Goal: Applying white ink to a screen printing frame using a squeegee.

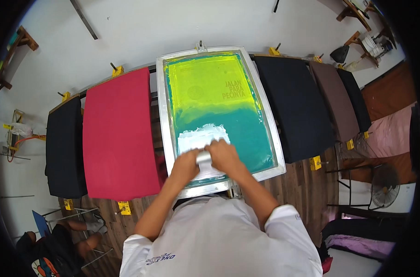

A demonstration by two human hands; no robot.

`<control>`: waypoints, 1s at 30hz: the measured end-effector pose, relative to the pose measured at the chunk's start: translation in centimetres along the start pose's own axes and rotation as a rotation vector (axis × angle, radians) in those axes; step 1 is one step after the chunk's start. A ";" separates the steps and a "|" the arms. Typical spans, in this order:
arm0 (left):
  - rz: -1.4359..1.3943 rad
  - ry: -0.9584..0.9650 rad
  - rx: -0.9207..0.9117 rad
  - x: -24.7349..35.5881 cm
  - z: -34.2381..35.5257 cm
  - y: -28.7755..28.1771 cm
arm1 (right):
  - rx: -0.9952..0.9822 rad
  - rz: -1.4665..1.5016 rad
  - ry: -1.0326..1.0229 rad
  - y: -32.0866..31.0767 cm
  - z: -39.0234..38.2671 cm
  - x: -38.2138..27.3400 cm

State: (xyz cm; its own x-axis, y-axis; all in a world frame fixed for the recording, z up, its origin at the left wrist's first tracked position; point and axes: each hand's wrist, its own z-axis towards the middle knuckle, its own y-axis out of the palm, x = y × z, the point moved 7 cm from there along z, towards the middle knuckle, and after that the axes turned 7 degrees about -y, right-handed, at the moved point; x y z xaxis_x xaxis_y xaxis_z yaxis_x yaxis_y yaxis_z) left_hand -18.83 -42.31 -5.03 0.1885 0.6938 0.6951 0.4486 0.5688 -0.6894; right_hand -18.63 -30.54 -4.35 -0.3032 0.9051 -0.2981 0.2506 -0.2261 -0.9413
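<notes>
A screen printing frame [272, 138] with a pale metal rim lies in front of me. Its mesh [233, 121] is yellow-green in the far half and teal in the near half, with printed lettering at the far right. White ink [203, 135] lies in a ragged-edged patch on the near left of the mesh. My left hand [186, 165] and my right hand [222, 156] are closed side by side on a squeegee [203, 158] at that patch. Only a short pale piece of it shows between the hands; the rest is hidden.
Left of the frame are a red fabric-covered board [120, 134] and a black one [64, 147]. To the right lie black [295, 106] and brown [333, 99] boards. A fan [385, 185] stands at the right. Another person [64, 244] sits at the lower left.
</notes>
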 end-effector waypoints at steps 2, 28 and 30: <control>0.018 -0.003 0.023 -1.2 3.8 -0.7 | 0.020 -0.029 0.011 -0.1 3.5 1.9; 0.026 -0.073 -0.159 -0.3 0.3 1.7 | -0.100 0.063 0.014 -0.5 -1.2 0.2; -0.046 -0.040 0.009 -0.5 1.3 0.9 | -0.051 -0.007 -0.008 -0.1 0.0 0.7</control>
State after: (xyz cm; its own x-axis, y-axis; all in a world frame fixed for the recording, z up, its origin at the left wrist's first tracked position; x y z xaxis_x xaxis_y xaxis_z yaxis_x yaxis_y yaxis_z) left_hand -19.69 -41.57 -6.22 0.1328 0.6840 0.7173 0.4480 0.6041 -0.6590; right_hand -18.91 -29.89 -4.44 -0.3121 0.9036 -0.2934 0.2954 -0.2012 -0.9340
